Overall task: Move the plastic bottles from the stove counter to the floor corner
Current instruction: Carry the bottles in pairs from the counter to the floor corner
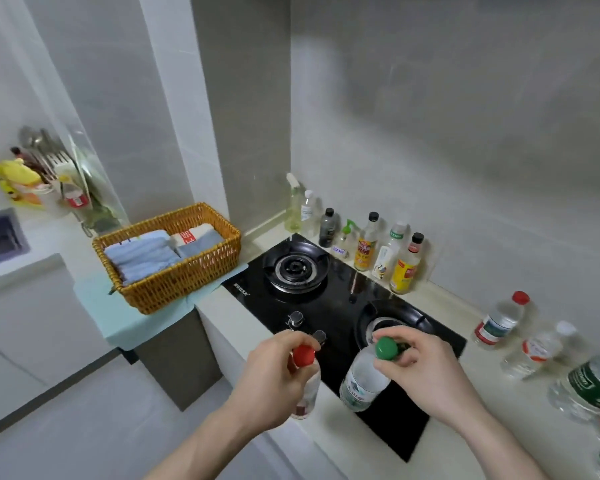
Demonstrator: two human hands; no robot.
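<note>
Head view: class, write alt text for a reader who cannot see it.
A person's left hand grips a red-capped bottle and the right hand a green-capped bottle above a black gas stove. More plastic bottles stand on the counter at right.

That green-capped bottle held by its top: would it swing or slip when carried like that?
The green-capped bottle looks clear and empty, so probably light. The right hand pinches only its cap, so it may swing. The ridged cap likely helps the grip.

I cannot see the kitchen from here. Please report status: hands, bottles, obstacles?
Left hand grips red-cap bottle. Right hand grips green-cap bottle. More bottles remain on counter. No obstacle visible.
</note>
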